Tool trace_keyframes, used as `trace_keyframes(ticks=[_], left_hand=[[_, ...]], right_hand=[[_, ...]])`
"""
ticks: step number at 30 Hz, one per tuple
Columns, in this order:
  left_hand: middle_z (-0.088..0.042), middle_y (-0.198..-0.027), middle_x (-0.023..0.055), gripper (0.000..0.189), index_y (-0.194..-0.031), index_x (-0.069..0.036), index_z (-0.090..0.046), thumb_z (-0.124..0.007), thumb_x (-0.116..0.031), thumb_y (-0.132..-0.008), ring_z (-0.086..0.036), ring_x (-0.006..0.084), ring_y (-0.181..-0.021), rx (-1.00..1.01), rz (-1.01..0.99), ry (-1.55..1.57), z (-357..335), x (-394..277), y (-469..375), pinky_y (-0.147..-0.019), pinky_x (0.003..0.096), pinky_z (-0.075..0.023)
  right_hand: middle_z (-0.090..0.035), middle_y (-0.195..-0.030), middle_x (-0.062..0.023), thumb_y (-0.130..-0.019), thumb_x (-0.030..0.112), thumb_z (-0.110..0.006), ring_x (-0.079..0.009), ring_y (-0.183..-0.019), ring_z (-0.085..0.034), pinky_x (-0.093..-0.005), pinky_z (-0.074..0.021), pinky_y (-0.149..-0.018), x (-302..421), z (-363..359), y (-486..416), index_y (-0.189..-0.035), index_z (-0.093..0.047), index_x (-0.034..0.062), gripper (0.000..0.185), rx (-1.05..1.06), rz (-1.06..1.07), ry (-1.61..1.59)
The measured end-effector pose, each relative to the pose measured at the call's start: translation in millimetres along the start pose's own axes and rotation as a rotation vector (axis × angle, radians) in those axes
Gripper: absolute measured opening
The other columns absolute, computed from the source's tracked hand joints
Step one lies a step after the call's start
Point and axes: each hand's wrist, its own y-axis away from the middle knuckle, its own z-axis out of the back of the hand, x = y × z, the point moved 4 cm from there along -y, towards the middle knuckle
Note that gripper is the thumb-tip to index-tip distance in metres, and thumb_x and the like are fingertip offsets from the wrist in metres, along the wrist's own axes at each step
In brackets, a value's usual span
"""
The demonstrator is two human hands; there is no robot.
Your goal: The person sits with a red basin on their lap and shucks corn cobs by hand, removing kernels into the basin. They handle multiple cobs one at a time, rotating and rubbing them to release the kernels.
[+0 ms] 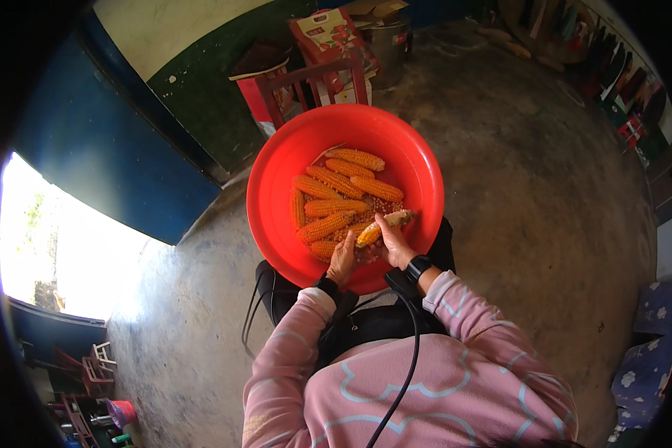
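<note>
A partly shelled corn cob (399,218) is in my right hand (393,245), its upper end bare and pale, yellow kernels left on its lower end. Close against that lower end is my left hand (343,262), thumb raised and fingers curled beneath; whether they grip the cob is hidden. Both hands are over the near side of a large red plastic basin (263,196), which rests at my lap. Inside it lie several full ears of corn (336,207), with loose kernels (378,206) scattered between and under them.
Beyond the basin stands a dark red wooden chair frame (313,73) before cardboard boxes (327,33) and a metal pot (389,50). A blue door (117,145) is at the left beside a bright opening. A black cable (406,375) runs over my pink top.
</note>
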Motion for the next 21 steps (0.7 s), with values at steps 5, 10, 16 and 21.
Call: trace_keyframes(ticks=[5,10,16,21], left_hand=[[-0.058,-0.102,0.0137,0.045,-0.133,-0.007,-0.032,-0.041,-0.028,-0.094,-0.061,0.023,-0.088,-0.039,-0.106,-0.129,-2.5,-10.1,10.5,-0.079,0.0338,-0.0495],[-0.058,-0.104,0.0108,0.052,-0.137,-0.012,-0.025,-0.047,-0.017,-0.09,-0.062,0.0216,-0.087,0.014,-0.122,-0.19,-8.1,-7.3,7.5,-0.079,0.0343,-0.0497],[-0.055,-0.109,0.0084,0.042,-0.125,-0.011,-0.04,-0.053,-0.03,-0.09,-0.06,0.0215,-0.09,0.098,-0.055,-0.037,-8.7,-11.9,9.3,-0.078,0.0371,-0.05],[-0.053,-0.113,0.0091,0.045,-0.121,-0.01,-0.043,-0.055,-0.038,-0.088,-0.056,0.026,-0.098,0.07,-0.076,0.113,-10.4,-23.8,20.5,-0.08,0.0394,-0.0489]], right_hand=[[-0.053,-0.074,0.0024,-0.08,0.04,-0.064,-0.0096,-0.059,-0.046,-0.0265,-0.0467,-0.054,0.0,-0.1,-0.4,-0.087,-0.054,0.0172,0.026,0.031,-0.048,-0.16],[-0.054,-0.079,0.001,-0.083,0.034,-0.062,-0.0109,-0.062,-0.049,-0.0267,-0.0479,-0.058,5.1,-5.9,5.2,-0.091,-0.052,0.0154,0.023,0.085,-0.009,-0.174],[-0.057,-0.085,-0.0033,-0.084,0.038,-0.058,-0.0163,-0.073,-0.055,-0.0316,-0.05,-0.064,2.9,-9.5,8.8,-0.1,-0.053,0.0144,0.028,0.182,-0.049,-0.141],[-0.057,-0.096,-0.0047,-0.083,0.048,-0.054,-0.021,-0.089,-0.055,-0.0391,-0.047,-0.073,-3.2,-5.1,-1.7,-0.108,-0.052,0.0179,0.039,0.198,-0.124,-0.112]])
